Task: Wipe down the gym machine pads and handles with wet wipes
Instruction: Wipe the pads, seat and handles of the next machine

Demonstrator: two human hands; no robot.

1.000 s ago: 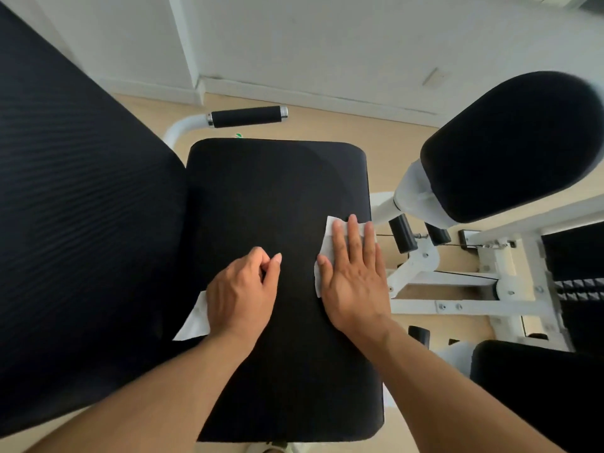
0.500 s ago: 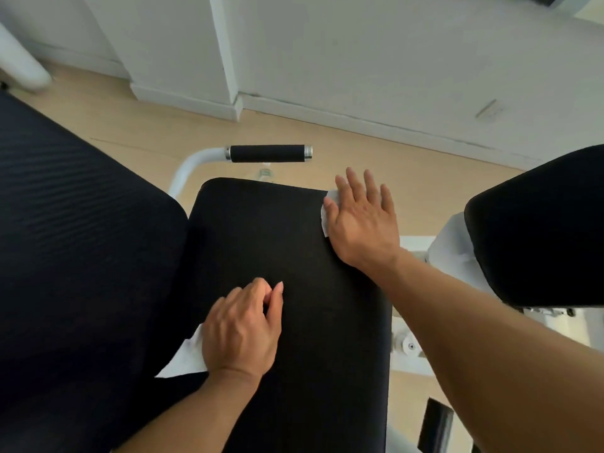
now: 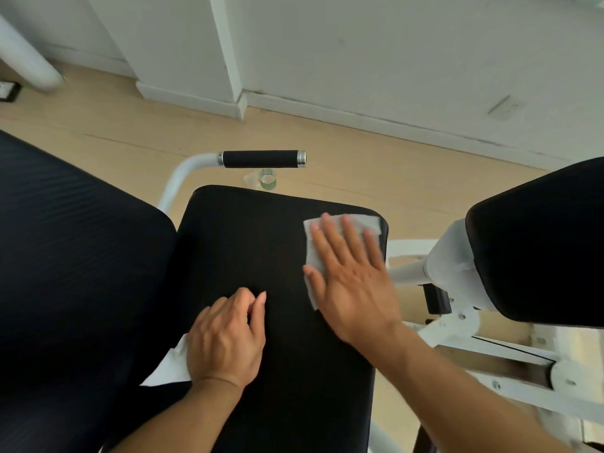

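Observation:
A black seat pad (image 3: 248, 256) fills the middle of the view. My right hand (image 3: 349, 276) lies flat with straight fingers on a white wet wipe (image 3: 371, 223) near the pad's far right corner. My left hand (image 3: 227, 338) rests on the near left part of the pad with fingers curled, and a second white wipe (image 3: 170, 367) sticks out from under it. A black foam handle (image 3: 260, 159) on a white tube stands just beyond the pad's far edge.
A large ribbed black back pad (image 3: 72, 273) rises on the left. Another black pad (image 3: 539, 250) on a white frame (image 3: 457, 322) sits at the right. A small clear bottle (image 3: 268, 179) stands on the wooden floor by the white wall.
My right hand slid the wipe from mid-pad to the far right corner, then drew back slightly toward me. My left hand stayed in place on its wipe.

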